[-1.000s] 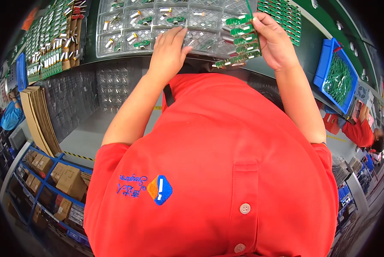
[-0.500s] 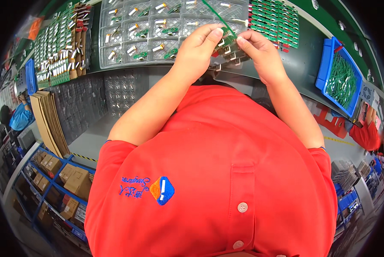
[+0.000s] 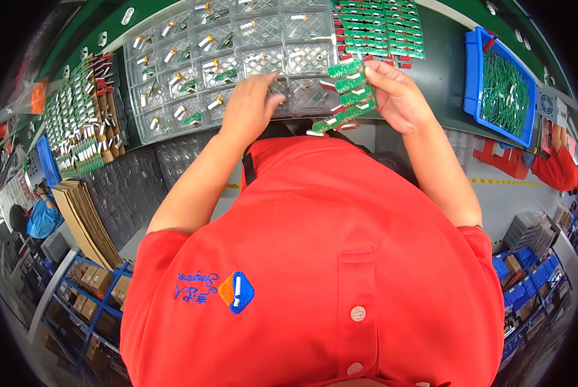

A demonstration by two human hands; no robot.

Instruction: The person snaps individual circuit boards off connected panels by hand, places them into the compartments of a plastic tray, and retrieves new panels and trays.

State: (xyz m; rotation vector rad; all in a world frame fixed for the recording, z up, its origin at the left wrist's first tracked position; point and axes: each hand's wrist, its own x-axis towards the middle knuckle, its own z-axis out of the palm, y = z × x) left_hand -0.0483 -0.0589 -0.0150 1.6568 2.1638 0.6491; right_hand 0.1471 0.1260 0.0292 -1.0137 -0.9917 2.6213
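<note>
My right hand grips a strip of green circuit boards by its right edge, pinched between thumb and fingers. The strip hangs over the table's front edge, its lower end angled toward the left. My left hand is over the near row of a clear plastic compartment tray, thumb and forefinger apart, with nothing visible between them. Many of the tray's compartments hold a small green board and a white part with a yellowish end.
Behind the strip lie rows of green circuit boards. At right stands a blue bin of thin green strips. Boards with white parts and cardboard lie at left. Flattened cardboard leans below the table. Co-workers appear at both sides.
My left hand has left the strip and moved left over the tray. My right hand still holds the strip, whose green faces now show. The view has shifted slightly.
</note>
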